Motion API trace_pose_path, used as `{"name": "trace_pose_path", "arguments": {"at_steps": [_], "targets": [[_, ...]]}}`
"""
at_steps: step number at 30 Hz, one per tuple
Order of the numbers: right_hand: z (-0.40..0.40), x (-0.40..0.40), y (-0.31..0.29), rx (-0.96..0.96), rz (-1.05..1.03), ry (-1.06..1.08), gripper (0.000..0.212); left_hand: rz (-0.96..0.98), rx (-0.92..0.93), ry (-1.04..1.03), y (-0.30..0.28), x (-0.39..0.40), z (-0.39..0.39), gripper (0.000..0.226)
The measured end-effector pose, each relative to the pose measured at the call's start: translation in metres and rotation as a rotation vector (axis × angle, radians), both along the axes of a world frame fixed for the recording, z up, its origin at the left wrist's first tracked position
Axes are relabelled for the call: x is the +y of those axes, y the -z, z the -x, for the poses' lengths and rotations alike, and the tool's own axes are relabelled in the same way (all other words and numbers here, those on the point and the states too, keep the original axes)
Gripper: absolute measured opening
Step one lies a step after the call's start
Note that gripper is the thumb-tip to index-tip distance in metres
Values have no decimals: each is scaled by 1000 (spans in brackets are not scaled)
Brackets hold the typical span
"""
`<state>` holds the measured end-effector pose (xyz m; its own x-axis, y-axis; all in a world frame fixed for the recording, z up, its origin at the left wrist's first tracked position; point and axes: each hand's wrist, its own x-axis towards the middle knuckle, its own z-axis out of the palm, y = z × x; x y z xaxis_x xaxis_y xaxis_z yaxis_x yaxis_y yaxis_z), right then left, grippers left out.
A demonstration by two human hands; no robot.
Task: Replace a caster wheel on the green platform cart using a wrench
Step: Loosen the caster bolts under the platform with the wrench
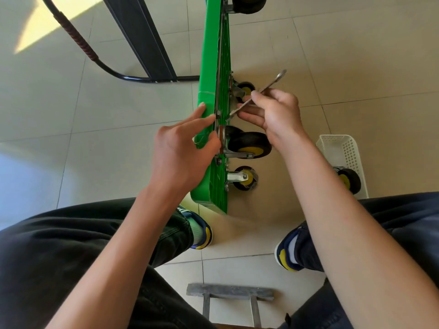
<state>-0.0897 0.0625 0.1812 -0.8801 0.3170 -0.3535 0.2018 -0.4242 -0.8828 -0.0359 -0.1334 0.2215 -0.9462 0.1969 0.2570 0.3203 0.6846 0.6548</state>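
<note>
Pale tiled floor (118, 110) carries a green plastic platform cart (209, 91) standing on edge, its black-and-yellow caster wheels (249, 146) facing right. Left hand (180, 150), fingers loosely spread and holding nothing, rests against the cart's edge, while the right hand (275, 112) grips a slim silver metal wrench (263, 90) whose lower end meets the cart's underside above the nearest caster. A white perforated plastic basket (342, 150) at right holds a loose spare wheel (348, 180).
</note>
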Motion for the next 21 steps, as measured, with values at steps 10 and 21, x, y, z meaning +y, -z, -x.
{"name": "trace_pose_path", "arguments": {"at_steps": [10,21], "targets": [[40,14,13,-292,331,-426,32,-7,4,3,-1,1,-1,32],[54,13,28,-378,435,-481,25,10,-7,9,0,-1,0,31]]}}
